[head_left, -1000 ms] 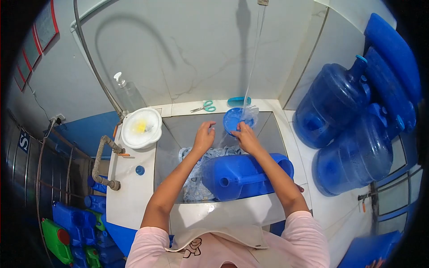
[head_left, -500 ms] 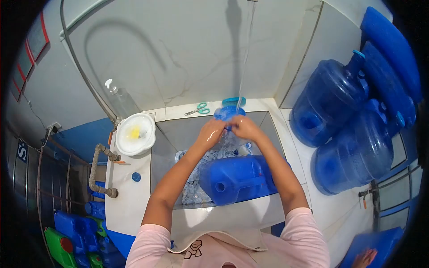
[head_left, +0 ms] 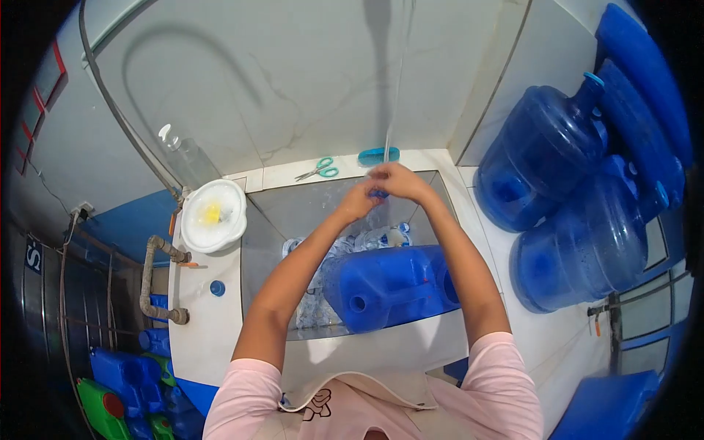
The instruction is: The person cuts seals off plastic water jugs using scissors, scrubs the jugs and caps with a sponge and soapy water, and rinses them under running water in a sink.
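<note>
Over the back of the sink (head_left: 268, 227), my left hand (head_left: 359, 202) and my right hand (head_left: 400, 181) meet just below a thin stream of water (head_left: 386, 139). Both are closed around a small blue cap (head_left: 378, 193), mostly covered by the fingers. Under my forearms a blue jug (head_left: 381, 286) lies on its side in the sink, its round mouth facing up toward me. Behind and beside it are clear plastic bottles (head_left: 381, 236), partly hidden by the jug and my left arm.
On the back ledge lie scissors (head_left: 319, 170) and a teal brush (head_left: 378, 155). At left are a white basin (head_left: 213, 216) with suds and a yellow sponge, a pump bottle (head_left: 183, 158) and a loose blue cap (head_left: 218, 288). Large blue water bottles (head_left: 543, 158) stand at right.
My hands have drawn closer together, and the blue cap, more exposed before, is now largely covered by fingers. The view has shifted slightly. A hand-like shape at the lower right is gone.
</note>
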### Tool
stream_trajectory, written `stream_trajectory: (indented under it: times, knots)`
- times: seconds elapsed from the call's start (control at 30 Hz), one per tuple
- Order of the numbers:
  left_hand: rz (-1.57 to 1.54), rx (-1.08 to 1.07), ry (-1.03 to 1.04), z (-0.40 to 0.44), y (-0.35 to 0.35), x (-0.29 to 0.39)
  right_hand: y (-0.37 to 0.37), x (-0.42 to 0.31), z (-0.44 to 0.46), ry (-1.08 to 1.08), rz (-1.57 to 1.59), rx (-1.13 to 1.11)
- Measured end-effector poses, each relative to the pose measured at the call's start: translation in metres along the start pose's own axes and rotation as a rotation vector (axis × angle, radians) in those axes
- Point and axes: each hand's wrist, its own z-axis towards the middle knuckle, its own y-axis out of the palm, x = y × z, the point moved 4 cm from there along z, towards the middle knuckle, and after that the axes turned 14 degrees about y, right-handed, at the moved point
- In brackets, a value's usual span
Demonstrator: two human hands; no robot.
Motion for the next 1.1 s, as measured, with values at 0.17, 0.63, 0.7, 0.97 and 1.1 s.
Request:
stream_trajectory:
  times: [0.17, 0.63, 0.7, 0.97, 1.1]
  knots:
    - [0.573, -0.187, 0.331, -0.025, -0.014, 0.02, 0.025, 0.046, -0.013, -0.467, -0.923, 0.323]
    - [1.198, 0.101, -0.444, -0.254, -0.135, 0.043, 0.052, 0.052, -0.044, -0.483, -0.826, 0.488]
    - [1.398, 0.149, -0.616, -0.3, -0.16, 0.04, 0.049, 0.056, -0.044, -0.412, -0.781, 0.548]
    - [1.205, 0.282, -0.653, -0.345, -0.187, 0.013, 0.068, 0.047, -0.05, -0.571, -0.781, 0.37]
    - [0.944, 0.423, -0.433, -0.28, -0.163, 0.021, 0.051, 0.045, -0.052, -0.469, -0.778, 0.654]
